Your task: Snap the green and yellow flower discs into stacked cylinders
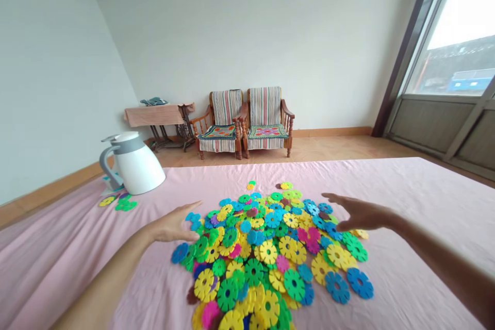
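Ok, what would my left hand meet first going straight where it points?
Your left hand would probably meet the blue discs at the left edge of the pile; its height is unclear, so it might pass above.

We hold our left hand (175, 224) and right hand (363, 214) with fingers spread on either side of a heap of colourful notched discs (264, 255) on the pink cloth (402, 291), a white jug (141, 167) to the left and two wooden armchairs (265, 108) beyond.

Left grip (174, 224): bare hand, slender fingers (188, 208), thumb (188, 236); left forearm (114, 278) bare, slim, tapering toward wrist (151, 233). Right grip (361, 213): bare hand likewise; right forearm (436, 257) bare, tapering.
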`<state>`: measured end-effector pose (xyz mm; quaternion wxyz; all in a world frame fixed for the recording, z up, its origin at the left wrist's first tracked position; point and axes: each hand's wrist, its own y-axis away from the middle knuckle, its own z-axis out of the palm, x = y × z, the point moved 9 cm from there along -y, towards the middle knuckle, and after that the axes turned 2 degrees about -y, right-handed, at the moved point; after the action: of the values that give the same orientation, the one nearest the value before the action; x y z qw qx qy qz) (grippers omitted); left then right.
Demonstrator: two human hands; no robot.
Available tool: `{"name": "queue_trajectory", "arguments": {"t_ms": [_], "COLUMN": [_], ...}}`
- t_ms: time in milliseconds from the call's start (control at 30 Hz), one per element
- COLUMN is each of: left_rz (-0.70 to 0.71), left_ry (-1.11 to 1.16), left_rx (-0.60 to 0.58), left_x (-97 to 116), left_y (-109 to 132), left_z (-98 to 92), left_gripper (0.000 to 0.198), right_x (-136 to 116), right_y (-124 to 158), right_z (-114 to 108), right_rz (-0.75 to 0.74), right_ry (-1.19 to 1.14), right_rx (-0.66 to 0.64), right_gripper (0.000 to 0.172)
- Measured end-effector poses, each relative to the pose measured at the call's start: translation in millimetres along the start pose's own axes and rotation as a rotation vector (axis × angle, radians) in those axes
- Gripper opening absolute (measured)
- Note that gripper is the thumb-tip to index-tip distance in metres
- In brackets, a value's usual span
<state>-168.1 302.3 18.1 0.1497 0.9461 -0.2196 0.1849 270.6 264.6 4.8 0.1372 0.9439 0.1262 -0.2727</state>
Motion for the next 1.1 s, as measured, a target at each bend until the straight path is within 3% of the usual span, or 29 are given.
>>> {"name": "queue_trajectory", "arguments": {"t_ms": [67, 167, 367, 500, 700, 867, 1000, 1100], "left_rz": [-0.090, -0.041, 0.109, 0.109, 0.209, 0.277, 0.291, 0.307], "left_ry": [-0.107, -0.187, -0.152, -0.061, 0.099, 0.321, 0.505, 0.594], "left_rx": [-0.007, -0.023, -0.037, -0.020, 0.044, 0.155, 0.176, 0.159], "left_x": [-23.4, -16.8, 42.5, 61.7, 89.5, 104.9, 107.5, 103.4], "left_y": [5.7, 4.8, -13.3, -26.8, -47.3, -64.1, -67.5, -62.2], "left_z": [3.7, 18.0, 43.5, 44.6, 43.6, 49.6, 52.4, 45.6], "left_gripper": [0.103, 0.109, 0.112, 0.112, 0.107, 0.101, 0.096, 0.091], "right_x": [35.5, 44.3, -25.2, -54.4, -87.1, -102.7, -117.0, -131.3], "right_y": [15.8, 24.7, 1.3, -24.5, -54.7, -70.6, -76.7, -74.4], "right_z": [3.1, 17.1, 43.2, 51.9, 60.8, 67.9, 86.2, 84.3], "right_rz": [0.107, 0.110, -0.056, -0.074, -0.252, -0.244, -0.208, -0.184], "right_ry": [0.143, 0.183, 0.096, 0.078, -0.120, -0.442, -0.803, -0.821], "right_rx": [-0.020, -0.026, 0.046, 0.132, 0.213, 0.246, 0.133, 0.126], "right_gripper": [0.104, 0.109, 0.104, 0.101, 0.091, 0.085, 0.075, 0.072]}}
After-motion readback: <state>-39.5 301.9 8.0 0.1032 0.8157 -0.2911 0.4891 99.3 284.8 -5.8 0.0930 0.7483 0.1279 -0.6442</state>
